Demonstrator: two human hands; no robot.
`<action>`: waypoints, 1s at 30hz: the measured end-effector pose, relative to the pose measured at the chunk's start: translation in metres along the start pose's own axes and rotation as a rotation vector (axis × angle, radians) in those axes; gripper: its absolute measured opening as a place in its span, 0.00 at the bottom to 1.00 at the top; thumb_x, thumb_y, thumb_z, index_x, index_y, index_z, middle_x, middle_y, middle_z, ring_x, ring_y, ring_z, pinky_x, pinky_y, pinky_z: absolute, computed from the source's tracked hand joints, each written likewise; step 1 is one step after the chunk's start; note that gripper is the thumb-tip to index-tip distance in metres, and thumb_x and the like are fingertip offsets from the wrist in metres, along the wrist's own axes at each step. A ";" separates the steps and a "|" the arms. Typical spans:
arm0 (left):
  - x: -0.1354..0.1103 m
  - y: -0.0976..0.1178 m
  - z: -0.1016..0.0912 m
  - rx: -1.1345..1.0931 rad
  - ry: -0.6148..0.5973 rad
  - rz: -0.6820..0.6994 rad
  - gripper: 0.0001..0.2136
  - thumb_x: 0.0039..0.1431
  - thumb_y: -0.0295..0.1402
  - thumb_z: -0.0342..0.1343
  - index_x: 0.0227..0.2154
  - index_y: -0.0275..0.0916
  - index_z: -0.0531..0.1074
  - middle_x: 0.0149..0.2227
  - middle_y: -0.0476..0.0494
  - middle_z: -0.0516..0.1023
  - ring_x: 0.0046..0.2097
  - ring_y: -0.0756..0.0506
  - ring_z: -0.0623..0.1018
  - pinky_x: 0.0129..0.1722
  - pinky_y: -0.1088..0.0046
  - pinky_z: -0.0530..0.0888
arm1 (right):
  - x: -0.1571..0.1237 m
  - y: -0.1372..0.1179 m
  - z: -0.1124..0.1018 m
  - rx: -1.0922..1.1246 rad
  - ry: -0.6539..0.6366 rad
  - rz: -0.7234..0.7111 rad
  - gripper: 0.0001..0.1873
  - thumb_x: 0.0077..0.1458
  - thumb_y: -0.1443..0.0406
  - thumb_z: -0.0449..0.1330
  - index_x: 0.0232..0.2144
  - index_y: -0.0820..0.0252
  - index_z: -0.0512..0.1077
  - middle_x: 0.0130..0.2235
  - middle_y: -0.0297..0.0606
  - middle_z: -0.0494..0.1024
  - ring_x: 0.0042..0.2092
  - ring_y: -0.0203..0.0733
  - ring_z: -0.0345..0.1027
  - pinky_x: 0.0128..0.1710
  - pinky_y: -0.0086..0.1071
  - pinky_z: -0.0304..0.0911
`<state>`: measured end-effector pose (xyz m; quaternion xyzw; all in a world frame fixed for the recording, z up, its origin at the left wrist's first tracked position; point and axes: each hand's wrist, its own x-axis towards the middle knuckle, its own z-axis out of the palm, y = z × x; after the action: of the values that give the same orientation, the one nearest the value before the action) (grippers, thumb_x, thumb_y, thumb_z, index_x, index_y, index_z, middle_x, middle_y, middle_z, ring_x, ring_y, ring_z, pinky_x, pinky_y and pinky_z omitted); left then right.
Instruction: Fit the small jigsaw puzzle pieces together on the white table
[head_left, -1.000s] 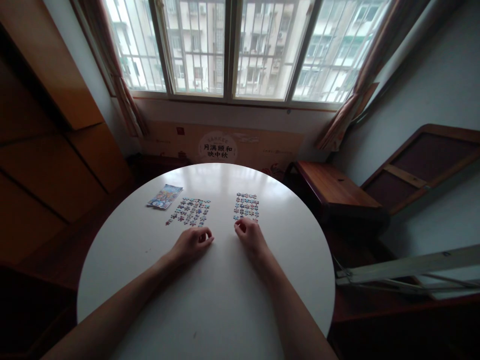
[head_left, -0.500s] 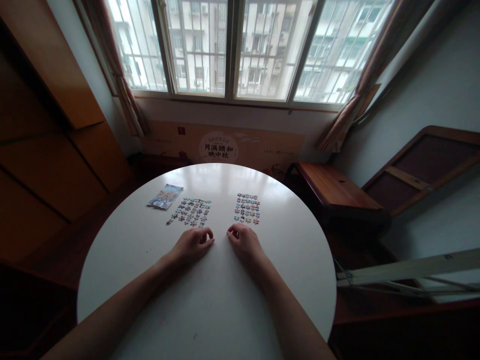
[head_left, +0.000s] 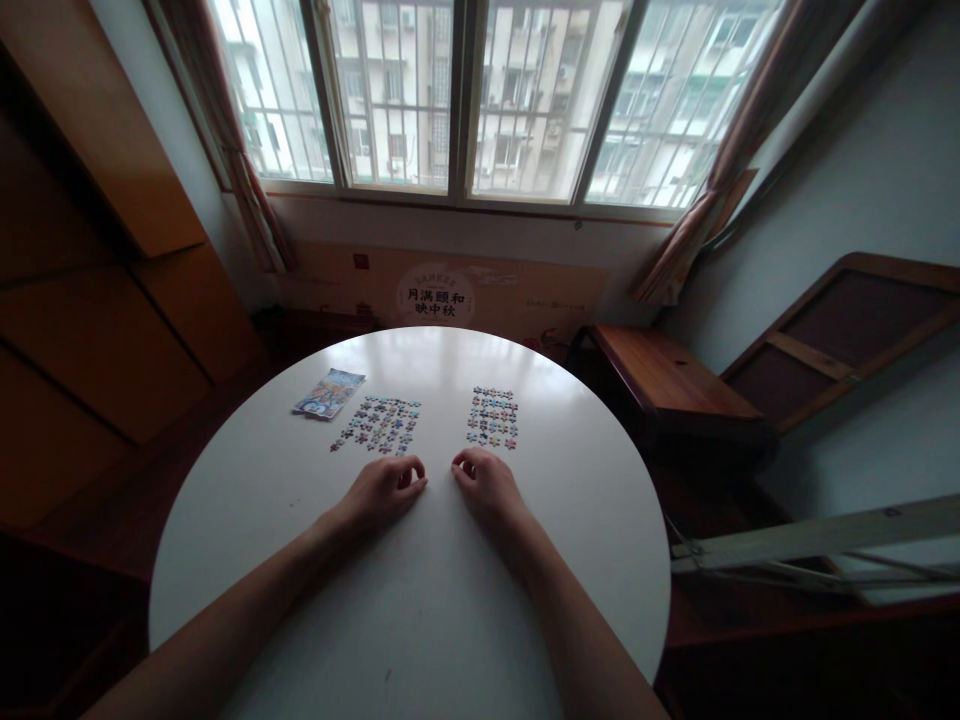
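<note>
My left hand [head_left: 384, 482] rests on the white round table [head_left: 435, 600], its fingers curled in and the thumb close to the index fingertip, with nothing visible in it. Just beyond it lie several loose jigsaw pieces [head_left: 385, 422] in rough rows. My right hand [head_left: 484, 478] rests a short gap to the right, fingers likewise curled towards the thumb, and no object shows in it. A second group of jigsaw pieces [head_left: 493, 418], in neater rows, lies just past that hand. Neither hand visibly touches a piece.
A colourful printed packet or sheet [head_left: 330, 393] lies left of the left pieces. Beyond the table are a printed cardboard panel [head_left: 510, 290] and barred windows. A wooden bench [head_left: 667, 370] stands at right, and orange cabinets [head_left: 82, 360] at left.
The view has shifted very slightly. Both hands, the jigsaw pieces and the packet keep their places on the table.
</note>
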<state>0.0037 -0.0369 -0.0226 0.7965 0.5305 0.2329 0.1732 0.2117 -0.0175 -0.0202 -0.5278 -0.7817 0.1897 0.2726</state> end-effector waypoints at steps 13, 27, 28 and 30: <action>0.000 0.000 -0.001 0.001 -0.003 0.008 0.07 0.55 0.37 0.53 0.31 0.41 0.74 0.22 0.53 0.72 0.25 0.52 0.69 0.26 0.78 0.61 | -0.001 0.000 0.000 0.009 0.013 -0.005 0.06 0.54 0.66 0.57 0.31 0.57 0.75 0.29 0.34 0.73 0.31 0.36 0.64 0.33 0.27 0.54; 0.000 -0.001 0.000 0.015 -0.034 -0.003 0.08 0.56 0.38 0.52 0.32 0.41 0.73 0.23 0.52 0.71 0.27 0.51 0.70 0.27 0.78 0.61 | 0.000 0.000 0.000 -0.003 -0.017 0.019 0.07 0.54 0.66 0.57 0.33 0.58 0.75 0.30 0.35 0.74 0.32 0.35 0.64 0.34 0.27 0.54; 0.000 -0.001 0.000 0.014 -0.039 -0.003 0.08 0.56 0.38 0.52 0.32 0.41 0.73 0.23 0.52 0.71 0.27 0.51 0.70 0.27 0.78 0.61 | 0.000 0.000 0.000 -0.004 -0.022 0.022 0.07 0.54 0.66 0.57 0.33 0.57 0.75 0.30 0.35 0.74 0.32 0.36 0.64 0.34 0.27 0.54; 0.000 -0.001 0.000 0.013 -0.044 -0.002 0.08 0.56 0.38 0.52 0.32 0.41 0.73 0.23 0.52 0.71 0.27 0.51 0.70 0.28 0.78 0.61 | 0.000 0.000 0.000 -0.004 -0.025 0.027 0.07 0.54 0.66 0.57 0.33 0.57 0.75 0.30 0.35 0.74 0.32 0.36 0.64 0.34 0.27 0.54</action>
<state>0.0030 -0.0365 -0.0227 0.8020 0.5287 0.2119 0.1798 0.2113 -0.0173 -0.0202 -0.5364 -0.7783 0.1986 0.2590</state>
